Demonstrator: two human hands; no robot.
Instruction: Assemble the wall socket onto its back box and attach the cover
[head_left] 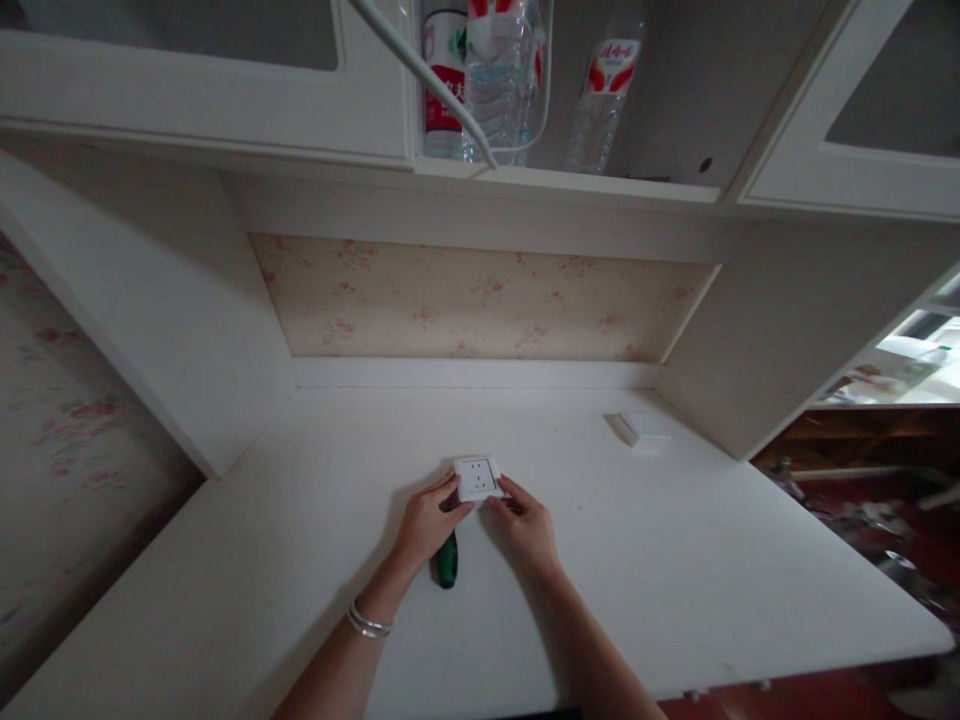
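Note:
A white wall socket plate (pixel 478 476) lies flat on the white desk (pixel 675 560), a little ahead of me. My left hand (pixel 425 522) pinches its near left edge with curled fingers. My right hand (pixel 525 525) grips its near right corner the same way. A green-handled screwdriver (pixel 447 562) lies on the desk between my wrists, partly under my left hand. A silver bangle sits on my left wrist.
A small white box (pixel 639 429) rests at the desk's back right. Side panels wall the desk in left and right. Above, a shelf holds several water bottles (pixel 495 70). A white cable (pixel 427 75) hangs down from overhead. Clutter lies beyond the right edge.

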